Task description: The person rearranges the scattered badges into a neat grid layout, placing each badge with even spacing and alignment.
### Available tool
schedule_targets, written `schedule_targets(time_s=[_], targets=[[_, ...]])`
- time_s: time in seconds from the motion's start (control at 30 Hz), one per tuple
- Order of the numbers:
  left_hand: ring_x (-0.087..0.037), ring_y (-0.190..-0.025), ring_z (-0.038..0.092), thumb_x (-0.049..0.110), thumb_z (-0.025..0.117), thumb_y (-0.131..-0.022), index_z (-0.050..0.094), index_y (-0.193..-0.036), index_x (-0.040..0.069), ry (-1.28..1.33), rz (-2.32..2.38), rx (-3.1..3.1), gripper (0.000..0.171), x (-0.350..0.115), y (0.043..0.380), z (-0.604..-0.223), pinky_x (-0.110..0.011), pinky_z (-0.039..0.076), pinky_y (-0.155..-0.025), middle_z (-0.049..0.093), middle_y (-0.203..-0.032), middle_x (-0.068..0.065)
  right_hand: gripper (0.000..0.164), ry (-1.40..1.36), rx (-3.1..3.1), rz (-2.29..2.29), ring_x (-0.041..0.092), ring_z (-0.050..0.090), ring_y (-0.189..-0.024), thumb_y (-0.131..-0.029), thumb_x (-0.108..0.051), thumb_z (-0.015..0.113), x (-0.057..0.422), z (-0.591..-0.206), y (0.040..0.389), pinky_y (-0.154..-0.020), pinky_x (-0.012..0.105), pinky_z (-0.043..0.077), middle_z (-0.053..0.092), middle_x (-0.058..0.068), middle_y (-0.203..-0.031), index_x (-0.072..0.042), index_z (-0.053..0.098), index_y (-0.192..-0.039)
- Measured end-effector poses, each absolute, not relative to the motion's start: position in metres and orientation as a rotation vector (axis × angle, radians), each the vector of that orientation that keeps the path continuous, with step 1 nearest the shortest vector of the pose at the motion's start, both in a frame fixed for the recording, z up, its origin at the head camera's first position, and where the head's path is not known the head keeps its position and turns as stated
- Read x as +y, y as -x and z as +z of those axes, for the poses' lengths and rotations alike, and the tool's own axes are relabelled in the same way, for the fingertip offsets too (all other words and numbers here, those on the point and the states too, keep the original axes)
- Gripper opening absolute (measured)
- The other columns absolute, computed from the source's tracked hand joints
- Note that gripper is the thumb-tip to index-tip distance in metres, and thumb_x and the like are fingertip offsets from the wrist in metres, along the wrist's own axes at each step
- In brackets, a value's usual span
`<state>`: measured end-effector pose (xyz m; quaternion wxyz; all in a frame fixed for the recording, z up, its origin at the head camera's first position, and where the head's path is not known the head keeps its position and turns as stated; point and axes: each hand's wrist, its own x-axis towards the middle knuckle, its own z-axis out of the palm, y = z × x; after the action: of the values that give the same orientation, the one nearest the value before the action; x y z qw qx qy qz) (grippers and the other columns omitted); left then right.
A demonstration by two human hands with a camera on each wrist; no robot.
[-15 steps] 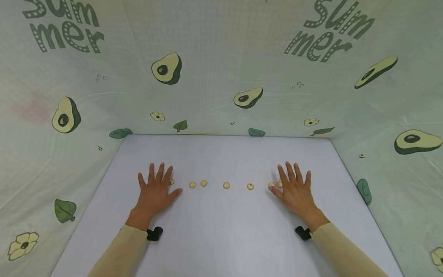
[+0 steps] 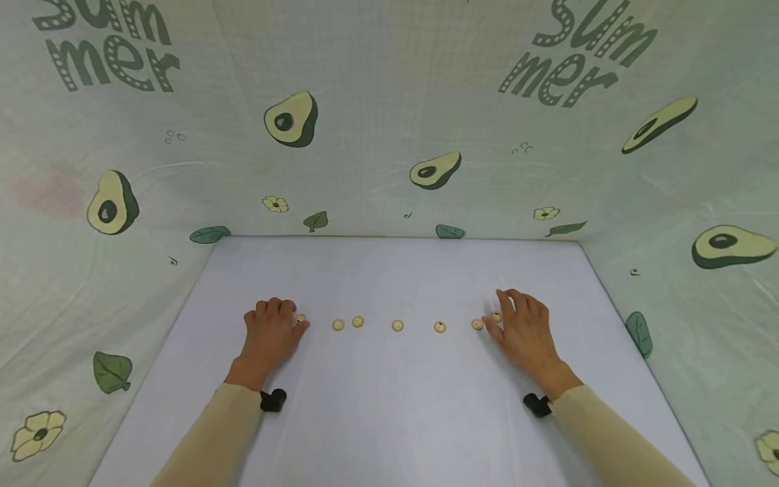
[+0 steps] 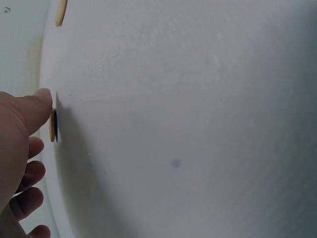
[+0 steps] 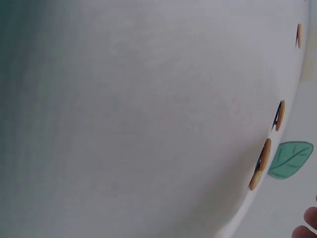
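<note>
Nearest are two tan sleeves (image 2: 209,433), with a small black gadget (image 2: 274,400) by each wrist. Past them, the left hand (image 2: 268,341) is over the white table (image 2: 389,412), its fingers bent and its thumb a little way from the first finger. A round tan disc (image 2: 300,318) sits in that gap — I cannot tell if they touch it. The right hand (image 2: 528,338) has softly bent fingers and a gap too, with one disc (image 2: 496,316) in it and another disc (image 2: 477,325) just beside the thumb tip. Neither hand plainly has hold of anything. Four more discs (image 2: 397,325) lie flat between the hands in a wobbly row. At the back hangs a pale cloth (image 2: 365,88) — it has avocados, leaves and flowers on it.
</note>
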<state>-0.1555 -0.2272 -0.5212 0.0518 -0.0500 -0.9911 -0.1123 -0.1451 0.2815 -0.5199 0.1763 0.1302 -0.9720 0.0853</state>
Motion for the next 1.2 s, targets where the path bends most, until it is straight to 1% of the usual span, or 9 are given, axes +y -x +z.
schedule_targets(time_s=[0.13, 0.2, 0.3, 0.43, 0.57, 0.7, 0.9, 1.07, 1.2], targets=[[-0.046, -0.112, 0.052, 0.030, 0.073, -0.101, 0.063, -0.112, 0.001, 0.169, -0.323, -3.031, 0.033, -0.227, 0.156, -0.523, -0.069, 0.040, -0.093, 0.062, -0.112, -0.022, 0.064, -0.384, -2.718, 0.230, 0.052, 0.050, -0.121, -0.096, -0.033, 0.074, 0.286, -0.522, 0.146, -0.100, 0.070, 0.037, 0.055, 0.028, -0.131, 0.005, 0.053, -0.142], [-0.046, -0.112, 0.053, 0.025, 0.069, -0.104, 0.064, -0.112, 0.002, 0.193, -0.323, -3.039, 0.025, -0.227, 0.156, -0.524, -0.069, 0.040, -0.093, 0.063, -0.113, -0.021, 0.063, -0.389, -2.704, 0.229, 0.052, 0.051, -0.119, -0.096, -0.034, 0.074, 0.288, -0.523, 0.147, -0.098, 0.069, 0.038, 0.055, 0.028, -0.130, 0.005, 0.054, -0.141], [-0.046, -0.116, 0.052, 0.019, 0.062, -0.107, 0.065, -0.117, 0.004, 0.226, -0.341, -3.056, 0.019, -0.227, 0.157, -0.525, -0.071, 0.040, -0.095, 0.063, -0.120, -0.022, 0.063, -0.390, -2.693, 0.223, 0.050, 0.052, -0.117, -0.095, -0.035, 0.074, 0.290, -0.525, 0.147, -0.096, 0.068, 0.039, 0.056, 0.027, -0.128, 0.005, 0.055, -0.140], [-0.050, -0.123, 0.049, 0.019, 0.061, -0.106, 0.064, -0.127, 0.004, 0.208, -0.396, -3.077, 0.026, -0.228, 0.157, -0.523, -0.072, 0.038, -0.097, 0.060, -0.131, -0.024, 0.062, -0.399, -2.685, 0.202, 0.050, 0.052, -0.116, -0.096, -0.036, 0.074, 0.293, -0.526, 0.147, -0.094, 0.067, 0.039, 0.056, 0.027, -0.127, 0.005, 0.055, -0.139], [-0.049, -0.122, 0.048, 0.027, 0.066, -0.105, 0.061, -0.127, 0.001, 0.120, -0.448, -3.096, 0.034, -0.229, 0.156, -0.521, -0.069, 0.037, -0.097, 0.059, -0.130, -0.026, 0.059, -0.390, -2.711, 0.178, 0.049, 0.052, -0.117, -0.097, -0.034, 0.073, 0.296, -0.524, 0.149, -0.095, 0.067, 0.039, 0.056, 0.027, -0.128, 0.005, 0.055, -0.138], [-0.047, -0.120, 0.047, 0.027, 0.065, -0.106, 0.062, -0.122, 0.002, 0.069, -0.474, -3.110, 0.030, -0.226, 0.155, -0.522, -0.067, 0.037, -0.098, 0.059, -0.127, -0.025, 0.051, -0.342, -2.785, 0.154, 0.049, 0.051, -0.120, -0.099, -0.029, 0.072, 0.303, -0.523, 0.150, -0.098, 0.067, 0.038, 0.056, 0.027, -0.130, 0.005, 0.057, -0.134], [-0.047, -0.120, 0.049, 0.023, 0.064, -0.107, 0.063, -0.122, 0.003, 0.049, -0.496, -3.097, 0.026, -0.223, 0.155, -0.526, -0.067, 0.037, -0.098, 0.059, -0.127, -0.025, 0.037, -0.283, -2.855, 0.123, 0.049, 0.050, -0.120, -0.096, -0.015, 0.068, 0.329, -0.516, 0.152, -0.101, 0.067, 0.035, 0.058, 0.027, -0.127, 0.006, 0.061, -0.126], [-0.049, -0.121, 0.048, 0.023, 0.062, -0.108, 0.063, -0.124, 0.002, 0.056, -0.509, -3.094, 0.027, -0.224, 0.154, -0.528, -0.068, 0.038, -0.096, 0.059, -0.127, -0.026, 0.034, -0.246, -2.899, 0.111, 0.050, 0.047, -0.121, -0.095, -0.013, 0.067, 0.350, -0.509, 0.147, -0.102, 0.069, 0.033, 0.057, 0.028, -0.125, 0.006, 0.060, -0.122], [-0.050, -0.120, 0.049, 0.022, 0.061, -0.108, 0.063, -0.123, 0.001, 0.081, -0.516, -3.084, 0.026, -0.224, 0.154, -0.527, -0.068, 0.038, -0.095, 0.059, -0.126, -0.027, 0.032, -0.280, -2.908, 0.117, 0.050, 0.049, -0.118, -0.096, -0.016, 0.069, 0.354, -0.509, 0.144, -0.100, 0.069, 0.035, 0.059, 0.027, -0.121, 0.004, 0.062, -0.119]])
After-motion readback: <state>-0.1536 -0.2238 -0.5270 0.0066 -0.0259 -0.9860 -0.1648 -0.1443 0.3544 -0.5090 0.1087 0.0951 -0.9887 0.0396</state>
